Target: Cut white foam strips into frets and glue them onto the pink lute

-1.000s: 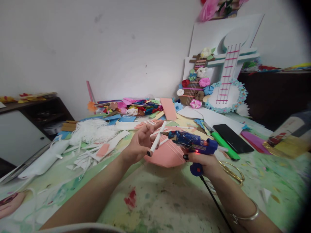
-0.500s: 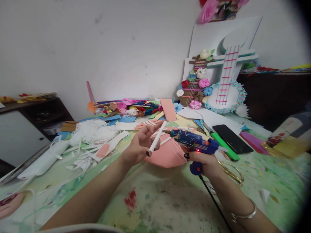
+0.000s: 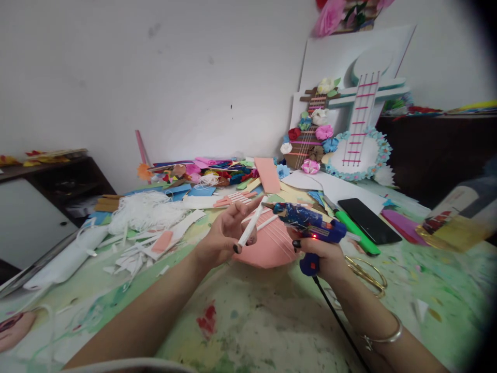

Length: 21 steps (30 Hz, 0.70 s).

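Note:
Between the thumb and fingers of my left hand [image 3: 225, 233] is a narrow white strip [image 3: 250, 228], tilted with its far end up. My right hand [image 3: 324, 254] is wrapped round a blue glue gun [image 3: 310, 221] with a small red light lit. The gun's nozzle points left, at the upper end of the strip; whether they touch is hard to tell. Below and behind both hands lies a pink rounded piece [image 3: 267, 246] with thin white strings across it, partly hidden by the left hand and the strip.
A black phone [image 3: 368, 220] and a green cutter [image 3: 357, 233] lie at right, near a bottle [image 3: 462, 212] and gold-handled scissors [image 3: 367, 274]. White yarn [image 3: 143, 212] and paper scraps [image 3: 135, 254] cover the left. Decorated guitar shapes [image 3: 359, 124] stand behind. A black cord [image 3: 337, 316] trails from the gun.
The glue gun's nozzle has moved slightly up and closer to the strip's far end. The whole view has shifted a little; both hands keep their holds.

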Available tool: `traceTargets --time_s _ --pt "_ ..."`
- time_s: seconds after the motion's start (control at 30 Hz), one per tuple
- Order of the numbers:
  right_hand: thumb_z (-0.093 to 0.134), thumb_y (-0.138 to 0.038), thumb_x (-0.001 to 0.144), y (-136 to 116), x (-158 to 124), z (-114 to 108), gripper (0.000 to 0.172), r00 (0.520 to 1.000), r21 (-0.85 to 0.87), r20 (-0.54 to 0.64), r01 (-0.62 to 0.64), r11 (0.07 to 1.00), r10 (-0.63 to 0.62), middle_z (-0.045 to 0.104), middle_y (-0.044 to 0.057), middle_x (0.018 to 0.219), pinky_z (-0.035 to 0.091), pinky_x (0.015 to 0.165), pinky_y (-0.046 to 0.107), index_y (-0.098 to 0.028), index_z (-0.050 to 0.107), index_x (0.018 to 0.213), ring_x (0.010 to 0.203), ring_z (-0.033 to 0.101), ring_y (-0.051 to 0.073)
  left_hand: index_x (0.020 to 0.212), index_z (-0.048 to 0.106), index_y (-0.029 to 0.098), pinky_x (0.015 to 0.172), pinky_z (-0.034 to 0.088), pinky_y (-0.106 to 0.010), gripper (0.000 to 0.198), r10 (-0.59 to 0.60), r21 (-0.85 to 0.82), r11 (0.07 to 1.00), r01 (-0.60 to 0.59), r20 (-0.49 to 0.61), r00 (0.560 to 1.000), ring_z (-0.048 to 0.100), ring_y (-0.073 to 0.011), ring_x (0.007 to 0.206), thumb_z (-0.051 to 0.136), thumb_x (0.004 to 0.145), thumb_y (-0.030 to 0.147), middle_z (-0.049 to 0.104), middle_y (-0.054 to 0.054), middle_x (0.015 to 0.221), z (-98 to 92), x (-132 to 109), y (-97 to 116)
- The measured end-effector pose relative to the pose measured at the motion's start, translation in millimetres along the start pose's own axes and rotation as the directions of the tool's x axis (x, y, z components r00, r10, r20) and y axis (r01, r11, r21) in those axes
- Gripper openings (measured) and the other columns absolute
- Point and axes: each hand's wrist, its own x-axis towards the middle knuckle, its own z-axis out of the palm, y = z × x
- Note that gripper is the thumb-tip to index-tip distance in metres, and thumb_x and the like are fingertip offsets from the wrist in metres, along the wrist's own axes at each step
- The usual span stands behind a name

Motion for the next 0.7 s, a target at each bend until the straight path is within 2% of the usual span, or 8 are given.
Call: traceTargets --time_s 0.07,0.13,0.27,0.37,0.47,0.7 --pt "0.067 -0.020 0.043 -2.7 0.8 2.0 0.014 0.999 0.040 -0.047 -0.001 0.999 0.003 0.063 0.001 0.061 0.046 0.056 0.028 -0.017 0.067 0.057 0.059 0.055 0.016 0.086 0.044 0.020 0.057 0.038 -0.026 0.054 -0.010 -0.002 1.000 0.010 0.002 1.000 0.052 -0.0072 0.059 0.081 0.047 0.014 0.044 -0.010 0.135 0.6 0.0 -0.6" --pt "0.066 -0.019 0.042 -4.4 0.7 2.8 0.015 0.999 0.064 -0.044 0.002 0.998 0.000 0.062 0.001 0.060 0.046 0.055 0.028 -0.016 0.067 0.056 0.057 0.054 0.015 0.086 0.044 0.020 0.057 0.038 -0.026 0.056 -0.008 -0.005 1.000 0.008 -0.006 1.000 0.051 -0.0071 0.059 0.082 0.046 0.016 0.048 -0.009 0.131 1.7 0.1 -0.2" --pt "0.067 -0.020 0.045 0.2 0.7 -0.7 0.014 0.999 0.028 0.036 -0.005 1.000 0.004 0.059 0.000 0.054 0.044 0.055 0.027 -0.016 0.068 0.058 0.058 0.053 0.015 0.085 0.045 0.020 0.057 0.038 -0.026 0.054 0.000 -0.013 1.000 -0.001 -0.012 1.000 0.050 -0.0061 0.059 0.083 0.047 0.018 0.037 -0.008 0.142 4.0 0.2 2.2" --pt "0.068 -0.021 0.047 3.9 2.0 -3.1 0.015 1.000 -0.002 0.005 -0.003 1.000 0.003 0.062 0.001 0.059 0.045 0.057 0.026 -0.016 0.069 0.061 0.061 0.054 0.015 0.087 0.046 0.020 0.058 0.038 -0.027 0.053 0.009 -0.017 1.000 -0.009 -0.009 1.000 0.050 -0.0061 0.060 0.082 0.048 0.019 0.033 -0.007 0.144 4.0 0.0 2.6" --pt "0.067 -0.021 0.045 1.2 2.5 -1.8 0.014 0.998 0.011 -0.067 0.015 1.000 -0.014 0.063 0.001 0.063 0.046 0.058 0.027 -0.015 0.068 0.058 0.062 0.056 0.016 0.086 0.046 0.020 0.058 0.038 -0.027 0.053 0.010 -0.027 1.000 -0.010 -0.005 1.000 0.050 -0.0067 0.060 0.082 0.049 0.019 0.039 -0.007 0.139 3.1 0.1 1.6" --pt "0.067 -0.021 0.044 -1.8 1.2 -0.3 0.016 0.998 -0.006 -0.064 0.012 1.000 -0.012 0.065 0.002 0.064 0.047 0.059 0.028 -0.016 0.069 0.059 0.063 0.057 0.018 0.086 0.044 0.021 0.058 0.036 -0.027 0.053 0.002 -0.021 1.000 -0.002 -0.009 1.000 0.049 -0.0073 0.059 0.081 0.048 0.016 0.047 -0.007 0.130 1.3 -0.2 0.6"
